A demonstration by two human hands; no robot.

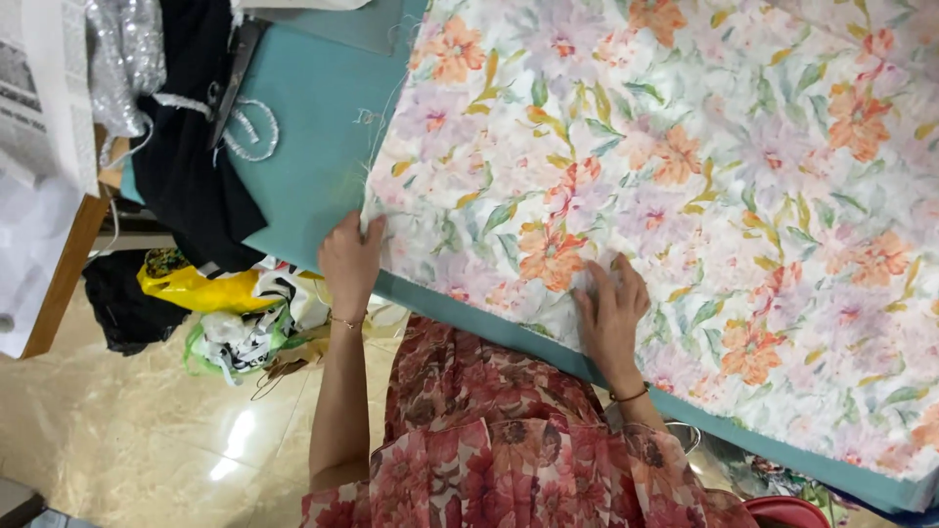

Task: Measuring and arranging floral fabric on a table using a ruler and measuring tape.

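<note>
Floral fabric (685, 166): a pale sheet printed with orange and lilac flowers and green leaves lies flat on the teal-covered counter (313, 147). It covers most of the surface from the near edge to the top and right of the view. Its left edge is raw and frayed, with loose threads running onto the teal cover.

Left hand (350, 262): it rests at the near left corner of the fabric, palm down. The fingers lie close together over the cloth edge, with the thumb on the fabric. Whether the edge is pinched cannot be told. A thin bracelet sits at the wrist.

Right hand (611, 318): it lies flat on the fabric just inside the near edge of the counter, well apart from the left hand. The fingers are slightly spread and press down on the cloth, grasping nothing. A dark band sits at the wrist.

Other items: black cloth (191, 166) lies at the counter's far left corner beside silver sequined material (122, 59) and a loop of beaded trim (252, 130).

Containers: a yellow plastic bag (201, 288) lies on the tiled floor (147, 430) under that corner, among black-and-white and green cloth scraps; its contents are not visible. A red rim (787, 510) shows at the bottom right, contents hidden.
</note>
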